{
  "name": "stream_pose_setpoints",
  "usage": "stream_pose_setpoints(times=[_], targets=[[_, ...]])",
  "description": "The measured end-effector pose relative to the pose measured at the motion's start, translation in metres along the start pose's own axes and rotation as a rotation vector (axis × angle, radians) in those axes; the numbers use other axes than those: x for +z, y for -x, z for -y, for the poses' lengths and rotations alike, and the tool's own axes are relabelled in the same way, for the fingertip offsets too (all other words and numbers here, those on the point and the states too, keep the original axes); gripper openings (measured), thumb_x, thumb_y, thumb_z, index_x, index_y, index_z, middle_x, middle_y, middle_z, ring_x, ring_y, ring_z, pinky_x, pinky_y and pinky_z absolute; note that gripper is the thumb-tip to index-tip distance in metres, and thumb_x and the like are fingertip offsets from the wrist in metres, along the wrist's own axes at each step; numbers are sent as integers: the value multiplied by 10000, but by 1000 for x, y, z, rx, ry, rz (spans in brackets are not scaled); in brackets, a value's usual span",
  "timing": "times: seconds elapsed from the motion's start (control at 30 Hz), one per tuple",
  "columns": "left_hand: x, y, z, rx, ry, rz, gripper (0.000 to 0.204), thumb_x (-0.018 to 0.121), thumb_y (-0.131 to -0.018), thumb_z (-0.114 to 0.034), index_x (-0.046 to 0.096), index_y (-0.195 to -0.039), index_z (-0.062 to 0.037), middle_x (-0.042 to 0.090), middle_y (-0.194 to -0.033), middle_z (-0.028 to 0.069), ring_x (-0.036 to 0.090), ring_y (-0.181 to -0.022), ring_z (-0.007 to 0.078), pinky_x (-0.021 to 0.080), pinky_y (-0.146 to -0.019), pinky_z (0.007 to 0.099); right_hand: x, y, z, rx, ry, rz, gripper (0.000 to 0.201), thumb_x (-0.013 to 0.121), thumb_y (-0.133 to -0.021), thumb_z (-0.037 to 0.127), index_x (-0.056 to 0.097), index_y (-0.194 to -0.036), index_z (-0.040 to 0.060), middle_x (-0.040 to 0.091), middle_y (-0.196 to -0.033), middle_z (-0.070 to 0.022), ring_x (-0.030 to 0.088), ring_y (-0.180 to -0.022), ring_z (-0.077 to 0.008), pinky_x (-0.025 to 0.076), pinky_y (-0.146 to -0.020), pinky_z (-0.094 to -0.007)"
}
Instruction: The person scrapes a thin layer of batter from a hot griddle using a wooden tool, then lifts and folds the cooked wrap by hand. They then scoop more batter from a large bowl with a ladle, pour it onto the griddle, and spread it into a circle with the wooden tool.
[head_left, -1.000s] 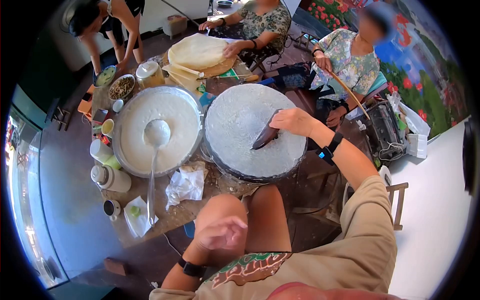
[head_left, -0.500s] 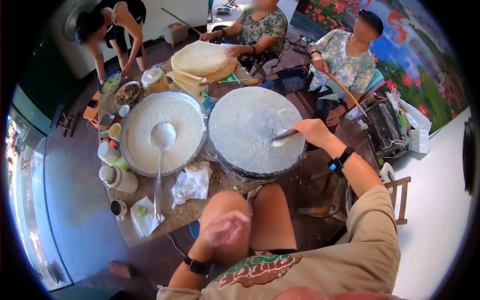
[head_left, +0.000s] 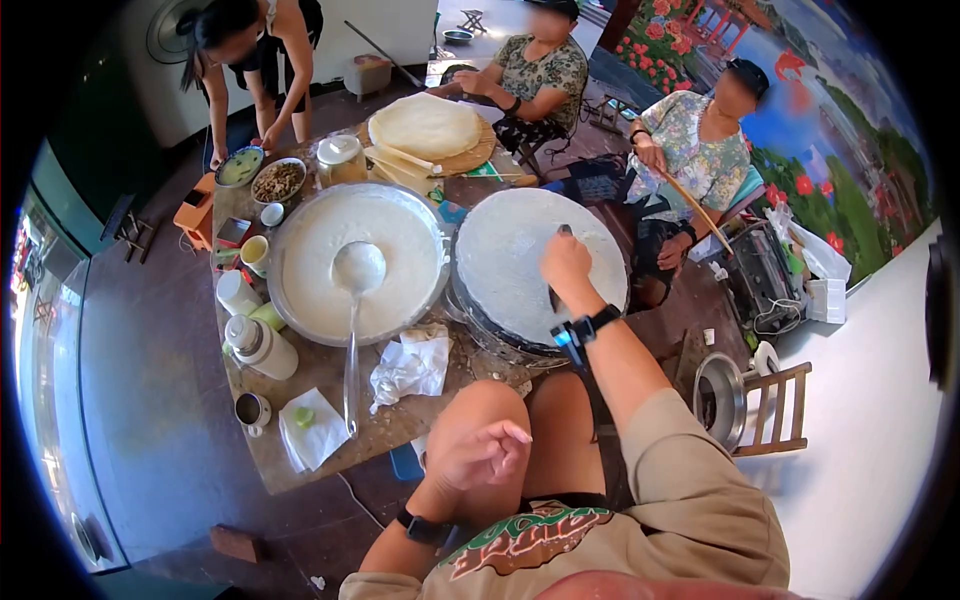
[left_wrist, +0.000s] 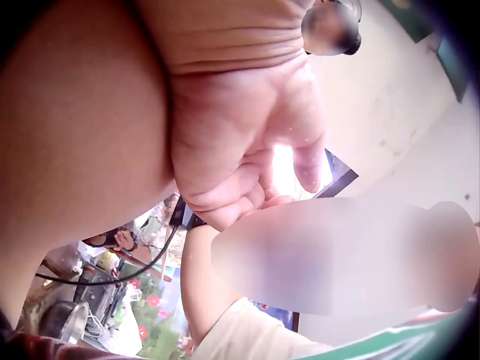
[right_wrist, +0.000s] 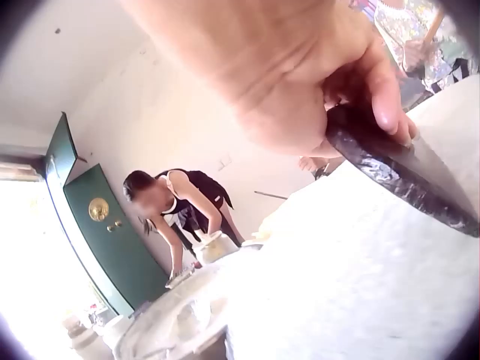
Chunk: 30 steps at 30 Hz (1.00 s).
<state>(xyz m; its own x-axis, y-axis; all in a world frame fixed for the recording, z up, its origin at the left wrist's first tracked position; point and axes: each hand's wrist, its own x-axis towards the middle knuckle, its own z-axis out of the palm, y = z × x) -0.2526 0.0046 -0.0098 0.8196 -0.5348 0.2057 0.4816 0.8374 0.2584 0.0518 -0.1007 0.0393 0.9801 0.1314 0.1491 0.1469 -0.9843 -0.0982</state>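
Observation:
My right hand [head_left: 567, 268] grips a dark, flat-bladed batter spreader [right_wrist: 409, 178] over the round griddle [head_left: 500, 270], which is coated with pale batter. In the right wrist view, the spreader's long edge lies close along the white surface, with thumb and fingers curled round its upper part. My left hand [head_left: 488, 455] is by my left knee, palm up and fingers loosely bent, with nothing in it. Left of the griddle stands a wide metal basin [head_left: 284, 305] of white batter. A ladle [head_left: 358, 268] lies in it, its handle reaching over the near rim.
A stack of thin pancakes [head_left: 425, 130] sits on a round board at the table's far side. Cups, a thermos [head_left: 262, 347] and crumpled tissue [head_left: 410, 365] surround the basin. Two people sit beyond the table; another bends over a bowl [head_left: 240, 167]. A wooden chair [head_left: 785, 410] stands to the right.
My right hand has swept the spreader from the griddle's right side towards its near middle, turning the wrist. The coating looks whiter and more even. The person behind the pancakes has raised their hands.

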Motion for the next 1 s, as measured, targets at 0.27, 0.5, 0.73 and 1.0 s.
stream_pose_setpoints(times=[0.27, 0.5, 0.73, 1.0], targets=[[2, 6, -14, -45, 76, 9, 465, 590, -841, -300, 457, -1187, -18, 481, -736, 54, 421, -575, 123, 315, -476, 236, 7, -84, 69, -25, -94, -20, 229, 484, -803, 137, 620, -895, -23, 637, -929, -211, 632, -857, -358, 508, -753, -424], [5, 11, -22, -67, 53, -13, 474, 570, -850, -338, 464, -1188, -24, 473, -757, 43, 419, -612, 117, 323, -494, 223, 20, -119, 18, -603, 167, -78, 140, 558, -802, 174, 569, -930, 116, 639, -806, -120, 632, -784, -314, 488, -639, -427], [-1, 11, -13, -82, 68, -23, 448, 584, -849, -311, 472, -1174, -24, 483, -741, 49, 426, -594, 120, 318, -484, 235, -2, -33, -43, -944, 45, -57, 123, 544, -788, 151, 567, -908, 143, 598, -746, -95, 611, -745, -299, 475, -607, -424], [-1, 16, -11, -66, 54, 17, 445, 579, -851, -313, 471, -1174, -26, 476, -741, 43, 410, -594, 117, 320, -493, 237, -7, -16, -77, -15, 300, -125, 194, 524, -796, 179, 600, -907, 38, 657, -873, -152, 645, -785, -338, 512, -657, -428]])
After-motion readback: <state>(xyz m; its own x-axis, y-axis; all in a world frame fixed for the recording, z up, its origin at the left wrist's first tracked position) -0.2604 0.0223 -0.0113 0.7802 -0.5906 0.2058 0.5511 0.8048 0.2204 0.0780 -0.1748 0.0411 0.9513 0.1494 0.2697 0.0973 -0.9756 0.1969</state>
